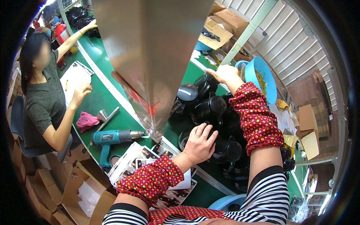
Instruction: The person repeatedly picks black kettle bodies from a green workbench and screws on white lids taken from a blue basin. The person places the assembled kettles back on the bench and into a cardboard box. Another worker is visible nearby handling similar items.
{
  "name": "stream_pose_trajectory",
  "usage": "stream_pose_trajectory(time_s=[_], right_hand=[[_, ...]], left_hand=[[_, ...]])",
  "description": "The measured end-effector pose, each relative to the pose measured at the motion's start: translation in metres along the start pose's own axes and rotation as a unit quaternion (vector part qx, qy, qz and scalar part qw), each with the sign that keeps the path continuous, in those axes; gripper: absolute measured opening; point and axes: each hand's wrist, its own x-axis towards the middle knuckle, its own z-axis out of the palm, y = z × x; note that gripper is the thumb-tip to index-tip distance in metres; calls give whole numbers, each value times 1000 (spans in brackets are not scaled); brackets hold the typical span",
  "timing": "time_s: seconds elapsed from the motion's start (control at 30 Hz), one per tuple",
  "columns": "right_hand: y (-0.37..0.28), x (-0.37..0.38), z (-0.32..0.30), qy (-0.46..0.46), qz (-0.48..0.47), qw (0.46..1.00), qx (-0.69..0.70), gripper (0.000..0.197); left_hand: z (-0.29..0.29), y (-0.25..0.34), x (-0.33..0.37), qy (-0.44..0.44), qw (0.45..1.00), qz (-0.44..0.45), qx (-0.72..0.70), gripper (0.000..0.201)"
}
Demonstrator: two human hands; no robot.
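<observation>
Glossy black rounded vessels [215, 107], some with lids and handle-like parts, crowd the green bench in front of me. My left hand [200, 144] lies palm down over the near ones, its fingers extended and slightly apart, touching or just above a black surface. Farther off, my right hand [227, 77] reaches across the far side of the cluster, fingers stretched out to the left. Nothing shows in it, though its palm side is hidden. Patterned red sleeve covers are on both forearms.
A large metal-like column [150, 56] blocks the middle. A teal heat gun [108, 140], printed sheets [131, 161] and a pink cloth [87, 122] lie left. A co-worker [45, 86] sits beyond. Blue basins [268, 80] stand right; cardboard boxes [75, 187] are below left.
</observation>
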Motion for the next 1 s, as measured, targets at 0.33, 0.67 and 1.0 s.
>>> stream_pose_trajectory(time_s=[0.33,0.67,1.0], right_hand=[[8,8,15,25,-92,991,90,75],[26,22,29,13,-220,972,84,78],[-9,-11,32,79,-49,995,-31,86]], left_hand=[[1,3,-1,0,1000,-1,-4,49],[0,3,0,2,1000,0,-8,49],[4,5,-1,2,1000,4,-7,49]])
